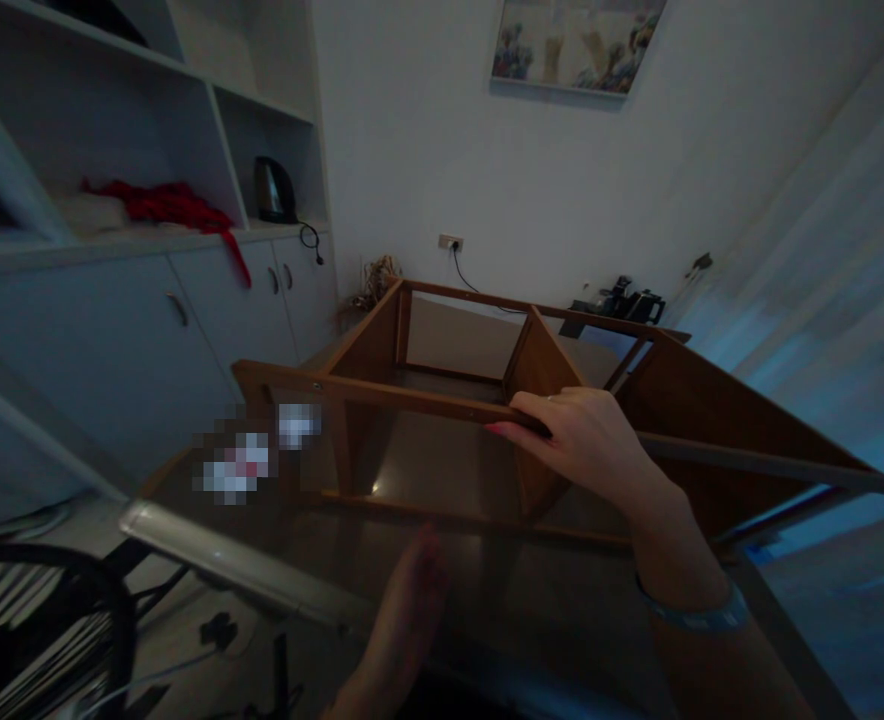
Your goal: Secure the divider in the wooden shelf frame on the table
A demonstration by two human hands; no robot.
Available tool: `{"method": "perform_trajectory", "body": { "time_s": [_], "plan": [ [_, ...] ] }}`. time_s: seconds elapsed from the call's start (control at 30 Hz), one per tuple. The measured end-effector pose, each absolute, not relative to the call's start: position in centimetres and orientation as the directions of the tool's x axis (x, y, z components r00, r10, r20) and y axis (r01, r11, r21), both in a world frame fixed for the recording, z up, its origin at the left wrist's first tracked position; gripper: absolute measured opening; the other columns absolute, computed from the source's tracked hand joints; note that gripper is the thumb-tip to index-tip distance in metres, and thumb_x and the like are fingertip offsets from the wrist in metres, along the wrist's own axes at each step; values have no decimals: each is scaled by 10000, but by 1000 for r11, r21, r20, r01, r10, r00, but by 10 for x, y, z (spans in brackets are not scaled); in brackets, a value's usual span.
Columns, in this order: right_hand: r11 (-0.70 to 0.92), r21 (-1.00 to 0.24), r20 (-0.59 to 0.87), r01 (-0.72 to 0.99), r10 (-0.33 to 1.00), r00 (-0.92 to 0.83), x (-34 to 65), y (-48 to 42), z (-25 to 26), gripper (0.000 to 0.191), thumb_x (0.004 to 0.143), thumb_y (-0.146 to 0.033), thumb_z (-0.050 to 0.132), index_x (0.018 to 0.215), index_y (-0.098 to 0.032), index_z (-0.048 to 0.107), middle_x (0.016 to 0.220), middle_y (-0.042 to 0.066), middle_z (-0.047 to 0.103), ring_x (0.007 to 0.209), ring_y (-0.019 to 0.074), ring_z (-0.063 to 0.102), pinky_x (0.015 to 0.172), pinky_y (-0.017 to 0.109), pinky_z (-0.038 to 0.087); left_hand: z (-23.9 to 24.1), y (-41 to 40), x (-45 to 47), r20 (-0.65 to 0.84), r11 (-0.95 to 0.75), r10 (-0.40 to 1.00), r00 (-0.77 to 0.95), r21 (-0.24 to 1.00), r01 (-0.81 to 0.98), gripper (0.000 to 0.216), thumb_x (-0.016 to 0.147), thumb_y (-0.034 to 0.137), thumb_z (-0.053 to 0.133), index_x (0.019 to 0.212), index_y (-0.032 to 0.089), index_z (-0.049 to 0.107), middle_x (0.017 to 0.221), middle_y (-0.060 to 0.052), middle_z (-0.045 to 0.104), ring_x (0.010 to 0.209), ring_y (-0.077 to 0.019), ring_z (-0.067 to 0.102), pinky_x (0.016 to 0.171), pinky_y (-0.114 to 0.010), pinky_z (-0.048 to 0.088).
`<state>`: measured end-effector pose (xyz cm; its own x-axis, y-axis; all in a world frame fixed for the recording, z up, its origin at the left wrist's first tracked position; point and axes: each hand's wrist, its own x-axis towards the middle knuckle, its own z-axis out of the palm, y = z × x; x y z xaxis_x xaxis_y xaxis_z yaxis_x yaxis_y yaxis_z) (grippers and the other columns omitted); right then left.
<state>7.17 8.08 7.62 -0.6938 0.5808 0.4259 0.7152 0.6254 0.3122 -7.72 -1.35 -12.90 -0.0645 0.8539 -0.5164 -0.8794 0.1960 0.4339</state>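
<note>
A brown wooden shelf unit (412,398) lies on its side on the dark, glossy table (502,570), with flat boards dividing its open frame. My right hand (588,440) is closed around the upper near rail, thumb on the near side and fingers over the top. A blue band circles that wrist. Low in the middle, my left hand (410,605) is dim and somewhat blurred. Its fingers point forward, short of the unit's lower rail (427,512), and I see nothing held in them.
A black round-backed chair (44,620) stands at lower left by the table's pale edge (224,560). White cabinets (112,330) line the left, holding a kettle (274,190) and red cloth (164,203). A pale curtain (832,300) hangs at right. Dark items (629,302) sit behind the unit.
</note>
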Motion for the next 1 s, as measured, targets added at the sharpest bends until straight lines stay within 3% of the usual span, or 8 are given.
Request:
{"method": "perform_trajectory", "body": {
  "time_s": [0.23,0.37,0.6,0.77,1.0],
  "plan": [
    [627,317,428,711,575,-698,72,83,79,529,943,-606,283,803,-198,589,604,16,621,560,155,562,553,281,235,-133,-6,-81,-483,115,871,-90,378,-918,86,740,116,642,798,150,589,718,23,521,611,-70,486,604,-207,384],
    [618,324,421,716,584,-694,72,83,81,515,942,-603,297,827,-201,599,640,16,645,573,159,577,551,277,231,-132,3,-86,-453,-9,875,-173,340,-940,154,746,106,609,651,151,498,610,54,429,510,-50,401,503,-191,331],
    [616,315,403,722,602,-689,72,82,84,515,938,-610,301,827,-208,602,645,11,651,592,163,590,552,270,231,-118,11,-100,-466,-109,843,-267,340,-934,147,787,193,609,727,176,475,579,74,372,468,-55,364,447,-180,290],
    [605,309,412,734,611,-676,71,82,86,512,932,-616,310,817,-212,603,624,3,639,582,164,586,553,266,231,-125,8,-110,-398,-46,892,-212,386,-922,347,733,338,721,687,189,411,558,88,335,449,-46,322,427,-169,269],
    [609,289,435,739,604,-668,75,83,95,487,920,-620,348,820,-216,600,638,-7,638,600,157,590,556,260,241,-133,5,-119,-348,78,932,-96,454,-888,474,545,293,857,666,176,413,562,102,322,467,-23,312,432,-150,260]
  ]
}}
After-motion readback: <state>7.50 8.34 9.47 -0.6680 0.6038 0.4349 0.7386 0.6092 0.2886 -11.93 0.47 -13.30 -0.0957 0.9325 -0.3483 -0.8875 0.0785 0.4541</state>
